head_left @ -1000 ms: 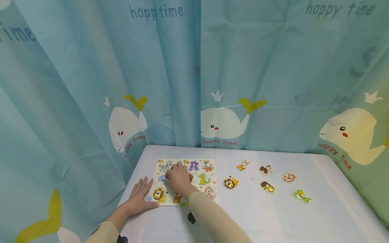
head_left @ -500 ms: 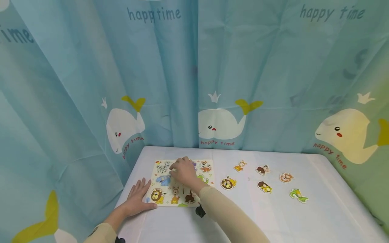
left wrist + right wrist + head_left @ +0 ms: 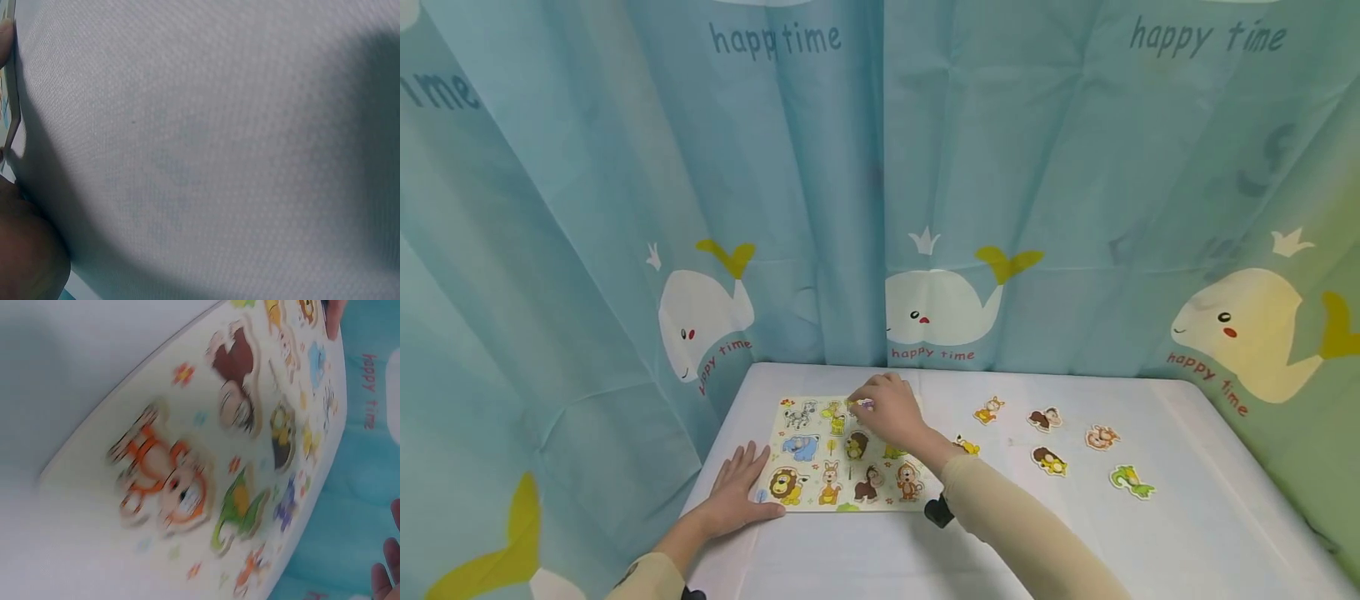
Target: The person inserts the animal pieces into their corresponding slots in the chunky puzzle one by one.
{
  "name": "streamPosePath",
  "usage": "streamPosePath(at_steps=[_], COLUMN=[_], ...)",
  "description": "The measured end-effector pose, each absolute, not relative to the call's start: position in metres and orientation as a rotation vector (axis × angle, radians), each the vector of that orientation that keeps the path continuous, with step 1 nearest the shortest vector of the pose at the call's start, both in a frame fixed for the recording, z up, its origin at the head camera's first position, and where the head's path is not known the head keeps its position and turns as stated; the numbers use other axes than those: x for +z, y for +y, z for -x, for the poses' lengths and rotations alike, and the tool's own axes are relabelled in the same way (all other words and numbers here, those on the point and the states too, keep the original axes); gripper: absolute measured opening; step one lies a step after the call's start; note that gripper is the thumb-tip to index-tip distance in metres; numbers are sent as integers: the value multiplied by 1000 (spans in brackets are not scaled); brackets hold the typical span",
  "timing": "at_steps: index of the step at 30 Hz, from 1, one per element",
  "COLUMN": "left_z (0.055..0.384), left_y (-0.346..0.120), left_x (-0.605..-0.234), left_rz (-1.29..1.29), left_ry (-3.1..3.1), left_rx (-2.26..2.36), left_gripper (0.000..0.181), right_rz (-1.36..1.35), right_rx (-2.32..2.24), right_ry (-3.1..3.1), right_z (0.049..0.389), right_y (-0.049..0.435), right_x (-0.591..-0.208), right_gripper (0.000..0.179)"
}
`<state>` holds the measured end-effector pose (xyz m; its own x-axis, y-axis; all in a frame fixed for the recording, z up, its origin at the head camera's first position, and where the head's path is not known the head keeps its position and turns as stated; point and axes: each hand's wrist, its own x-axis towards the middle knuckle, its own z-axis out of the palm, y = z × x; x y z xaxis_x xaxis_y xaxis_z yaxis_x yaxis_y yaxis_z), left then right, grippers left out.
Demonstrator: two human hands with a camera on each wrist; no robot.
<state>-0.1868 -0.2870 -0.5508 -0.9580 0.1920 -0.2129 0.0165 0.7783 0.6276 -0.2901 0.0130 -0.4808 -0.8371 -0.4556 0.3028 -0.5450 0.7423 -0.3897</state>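
Right hand over the top row of a thin cream rectangular puzzle board printed with cartoon animals, close by a purple rounded animal picture. Fingers loosely bent, tips apart in the right wrist view; contact with the board impossible to tell from these angles. Just left of the fingertips, a yellow long-necked giraffe picture; farther left, a black-and-white striped zebra picture; below, a blue elephant picture and a brown-and-yellow hedgehog picture.

Left hand flat on the white cloth-textured desk, fingers spread beside the board's left edge, thumb at its near left corner. Along the near row, from left to right: lion, kangaroo, gorilla and monkey pictures.

Well apart from the board, on the right side of the desk, six loose white-rimmed cut-out pieces: orange kangaroo, dark brown gorilla, orange-and-tan animal, brown-and-yellow hedgehog, green crocodile, yellow maned lion (partly hidden behind the right wrist).

Beige long sleeves on both arms; behind the desk, a pale blue draped curtain with white whales and "happy time" lettering.
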Motion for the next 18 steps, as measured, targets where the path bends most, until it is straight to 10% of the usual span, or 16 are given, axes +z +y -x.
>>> streamPosePath(at_steps=[18], left_z=[185], left_y=[-286], left_x=[-549], left_rz=[-173], left_ry=[2710], left_rx=[917], left_gripper=[115], right_rz=[-619], right_rx=[753], right_ry=[-2754], right_z=[288], right_y=[109], right_x=[-481], right_gripper=[18])
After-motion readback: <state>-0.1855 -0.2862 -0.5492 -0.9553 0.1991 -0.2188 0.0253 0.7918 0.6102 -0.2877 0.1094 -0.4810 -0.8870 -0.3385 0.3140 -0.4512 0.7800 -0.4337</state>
